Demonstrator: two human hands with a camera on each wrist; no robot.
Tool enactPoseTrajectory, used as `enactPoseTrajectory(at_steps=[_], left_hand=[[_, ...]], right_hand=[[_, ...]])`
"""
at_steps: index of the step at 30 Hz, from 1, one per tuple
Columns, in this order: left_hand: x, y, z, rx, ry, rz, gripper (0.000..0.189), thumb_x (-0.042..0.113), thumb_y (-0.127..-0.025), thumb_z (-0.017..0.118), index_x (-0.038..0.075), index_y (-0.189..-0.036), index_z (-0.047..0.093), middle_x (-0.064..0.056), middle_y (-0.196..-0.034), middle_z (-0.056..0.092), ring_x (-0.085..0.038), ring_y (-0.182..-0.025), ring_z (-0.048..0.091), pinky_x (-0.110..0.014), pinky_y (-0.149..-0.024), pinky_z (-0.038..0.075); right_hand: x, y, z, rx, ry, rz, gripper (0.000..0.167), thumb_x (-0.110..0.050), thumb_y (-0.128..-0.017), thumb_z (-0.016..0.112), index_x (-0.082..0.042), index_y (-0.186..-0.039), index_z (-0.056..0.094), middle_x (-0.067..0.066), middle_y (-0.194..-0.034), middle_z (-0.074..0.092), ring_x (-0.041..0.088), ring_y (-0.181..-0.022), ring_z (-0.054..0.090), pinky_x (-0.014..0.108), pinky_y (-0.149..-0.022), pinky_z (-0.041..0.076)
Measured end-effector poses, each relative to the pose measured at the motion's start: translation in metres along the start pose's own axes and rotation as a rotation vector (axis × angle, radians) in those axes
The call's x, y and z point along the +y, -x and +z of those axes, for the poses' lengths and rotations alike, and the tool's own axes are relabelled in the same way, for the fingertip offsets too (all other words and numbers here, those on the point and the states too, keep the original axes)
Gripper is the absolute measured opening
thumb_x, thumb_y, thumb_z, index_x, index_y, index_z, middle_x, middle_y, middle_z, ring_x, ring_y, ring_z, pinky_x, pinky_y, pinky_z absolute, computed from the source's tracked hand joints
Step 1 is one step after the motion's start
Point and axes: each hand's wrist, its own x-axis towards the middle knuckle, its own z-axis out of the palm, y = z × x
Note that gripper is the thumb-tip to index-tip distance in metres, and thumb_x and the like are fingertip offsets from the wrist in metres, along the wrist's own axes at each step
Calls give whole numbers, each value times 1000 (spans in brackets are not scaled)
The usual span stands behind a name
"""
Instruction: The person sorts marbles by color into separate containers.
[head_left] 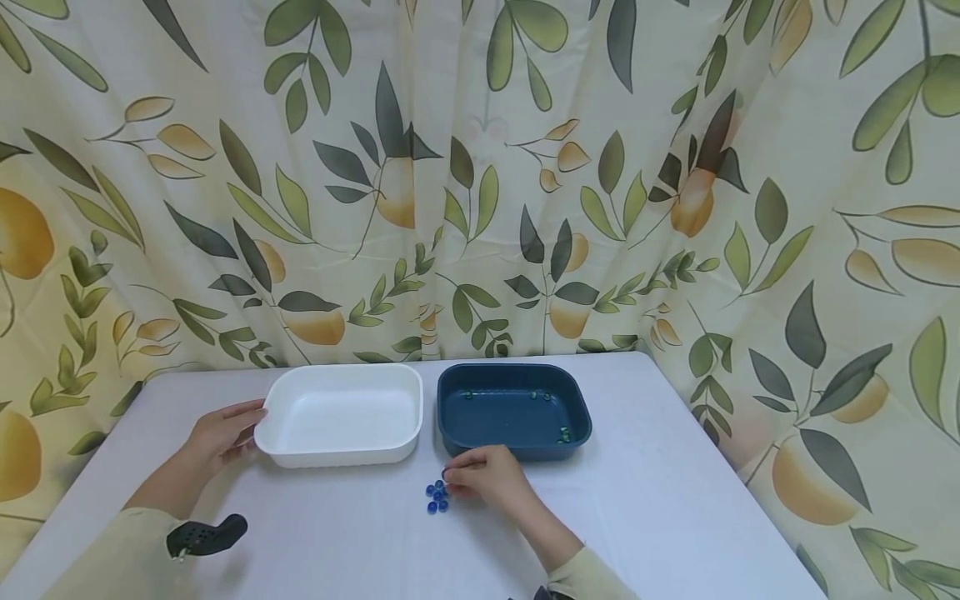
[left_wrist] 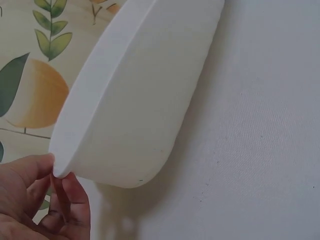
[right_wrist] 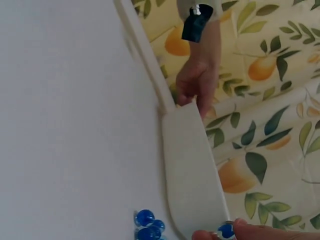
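My left hand (head_left: 225, 437) grips the left edge of a white rectangular tray (head_left: 341, 457). In the left wrist view, thumb and fingers pinch the tray's rim (left_wrist: 75, 130). A blue marble (right_wrist: 226, 230) is pinched between the thumb and fingertip of my right hand (head_left: 491, 477), just in front of the dark blue tray (head_left: 517, 454). Right beside those fingertips, several more blue marbles (head_left: 437, 497) lie clustered on the white cloth. In the right wrist view, these loose marbles (right_wrist: 145, 218) look glassy and round.
Several small green pieces (head_left: 564, 434) lie inside the dark blue tray, which stands to the right of the white one with a narrow gap between. A white cloth covers the table (head_left: 660, 500). Behind its far edge hangs a curtain (head_left: 480, 275) printed with leaves and fruit.
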Motion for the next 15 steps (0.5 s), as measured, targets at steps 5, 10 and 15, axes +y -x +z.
enactPoseTrajectory(at_steps=[5,10,15], left_hand=[[0,1,-2,-22,-7,-2,62,31,-100,56,1,-150,34,-25,-143,46,-7,-87,58,-24,-72,53],[-3,-1,-3,-36,-20,-4,62,29,-100,55,2,-151,32,-25,-155,31,-8,-91,58,-23,-74,53],[-5,-1,-4,-48,8,3,62,28,-99,57,2,-151,34,-24,-146,43,-5,-85,58,-24,-73,54]], right_hand=[[-18,-6,-2,-36,-15,-8,20,-12,-88,73,2,-103,74,12,-88,75,21,-82,74,32,-75,61],[-33,-21,-2,-70,-49,-8,25,-14,-90,72,1,-109,72,10,-90,75,20,-84,74,29,-78,60],[-46,-42,2,-102,-153,49,28,-12,-90,71,3,-114,70,12,-95,75,20,-87,74,28,-80,59]])
